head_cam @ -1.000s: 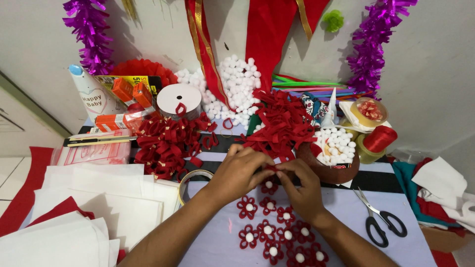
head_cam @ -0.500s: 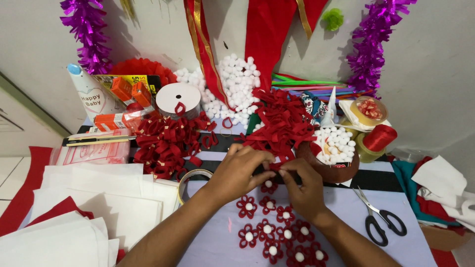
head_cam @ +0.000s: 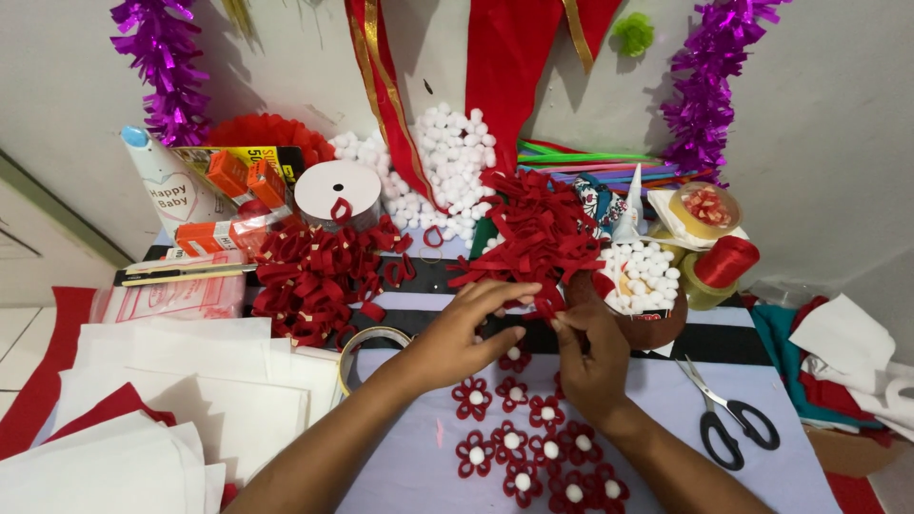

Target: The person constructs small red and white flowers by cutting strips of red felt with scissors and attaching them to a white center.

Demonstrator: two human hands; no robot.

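Nearest lie the finished red felt flowers [head_cam: 533, 447], each with a white pompom centre, in a cluster on the pale table [head_cam: 419, 447]. Just above them the left hand [head_cam: 457, 333] and right hand [head_cam: 590, 362] meet, fingers pinched on a small red felt strip [head_cam: 545, 306] — how firmly, I cannot quite tell. Beyond sits the heap of red strips [head_cam: 543, 233] and the bowl of pompoms [head_cam: 643, 281]. A loose pinch could drop the strip among the flowers. Since a second ago the hands have barely shifted.
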